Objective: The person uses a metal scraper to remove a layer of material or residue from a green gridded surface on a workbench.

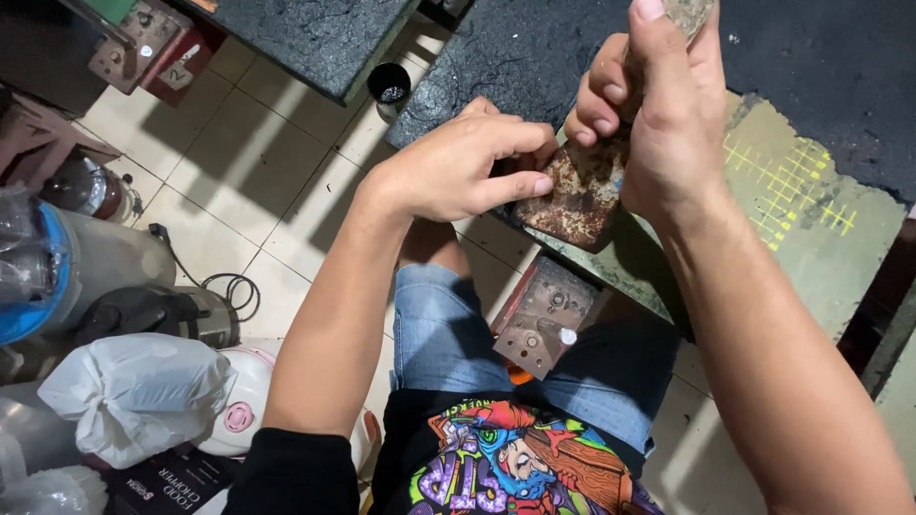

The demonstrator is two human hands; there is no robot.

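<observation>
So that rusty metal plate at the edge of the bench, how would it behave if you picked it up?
The rusty metal plate looks flat and solid, so probably stiff and heavy for its size. Its pitted, flaking rust suggests a rough, non-slippery hold. Lying flat under the left hand and right hand, it seems unlikely to roll.

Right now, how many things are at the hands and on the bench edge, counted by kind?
Rusty metal plates: 1, pinched by the left hand
Grey blocks: 1, gripped by the right hand
Metal brackets: 1, under the bench edge
Green cutting mats: 1
Total: 4
</observation>
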